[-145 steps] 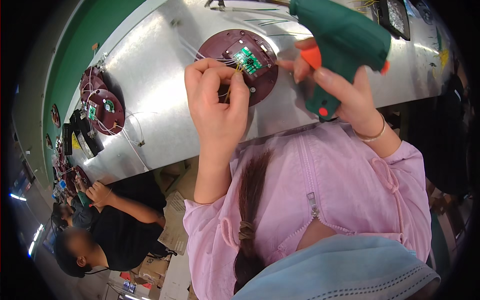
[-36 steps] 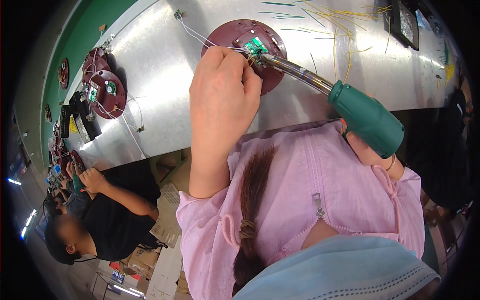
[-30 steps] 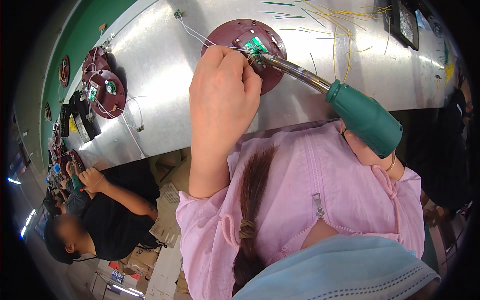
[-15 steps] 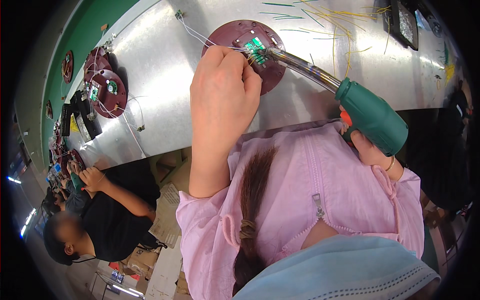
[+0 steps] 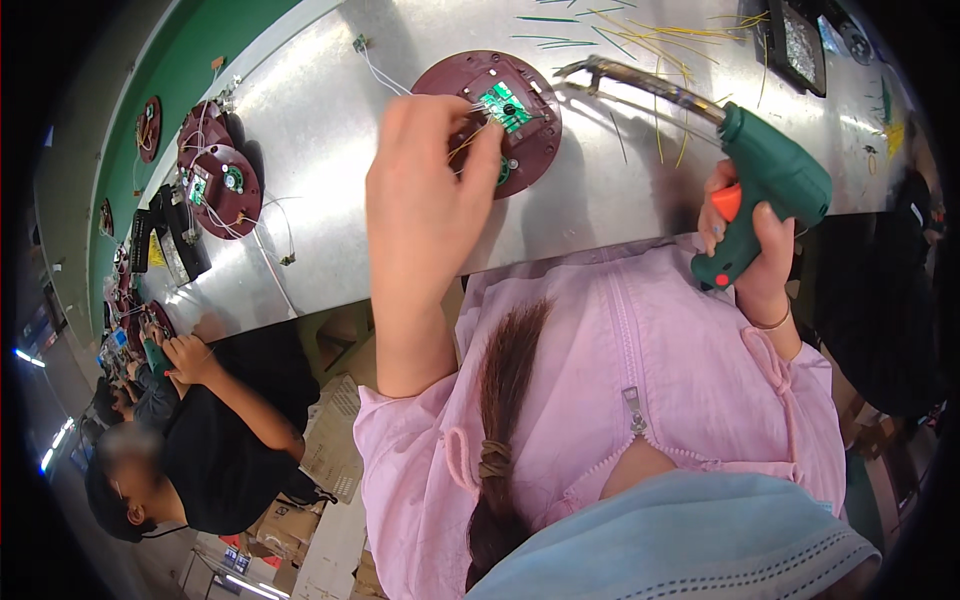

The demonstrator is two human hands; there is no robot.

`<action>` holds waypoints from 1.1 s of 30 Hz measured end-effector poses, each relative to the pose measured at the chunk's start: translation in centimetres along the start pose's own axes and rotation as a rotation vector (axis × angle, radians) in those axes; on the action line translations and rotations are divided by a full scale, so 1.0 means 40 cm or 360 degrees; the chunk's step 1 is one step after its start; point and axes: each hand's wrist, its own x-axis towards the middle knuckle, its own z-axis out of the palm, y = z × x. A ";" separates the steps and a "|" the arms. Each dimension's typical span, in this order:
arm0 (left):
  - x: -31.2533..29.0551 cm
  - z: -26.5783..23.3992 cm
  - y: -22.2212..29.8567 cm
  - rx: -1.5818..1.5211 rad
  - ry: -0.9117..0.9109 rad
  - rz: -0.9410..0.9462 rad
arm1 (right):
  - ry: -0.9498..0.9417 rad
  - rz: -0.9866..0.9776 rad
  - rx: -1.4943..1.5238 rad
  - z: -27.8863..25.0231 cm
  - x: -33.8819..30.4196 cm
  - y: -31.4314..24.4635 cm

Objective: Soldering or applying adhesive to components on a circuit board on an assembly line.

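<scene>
A round maroon plastic housing lies on the metal bench, with a small green circuit board set in its middle. White and yellow thin wires run to the board. My left hand is over the housing's left side, thumb and forefinger apart at the board's left edge beside the wires; its other fingers are hidden. My right hand grips a green soldering gun by its handle, fingers near the orange trigger. The gun's metal tip points left and hangs above the bench, clear of the board.
Cut green and yellow wires lie scattered at the far side. A black tray stands far right. More maroon housings with boards and wires sit on the left, beside a black holder. A co-worker sits at the left.
The soldering gun's tip has lifted off the board and moved right, showing more of its handle. My left thumb and forefinger have spread apart, and the housing has shifted slightly.
</scene>
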 end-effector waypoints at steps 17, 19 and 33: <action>0.337 -0.009 -0.056 0.1018 -0.0229 0.0423 | -0.0126 -0.0097 0.1002 -0.134 0.010 0.042; 0.452 -0.001 -0.060 0.1162 -0.0178 0.0304 | -0.0178 -0.0055 0.1115 -0.135 0.014 0.049; 0.224 -0.328 -0.279 0.1323 0.0806 -0.0141 | -0.0361 -0.0071 0.1075 -0.152 0.028 0.046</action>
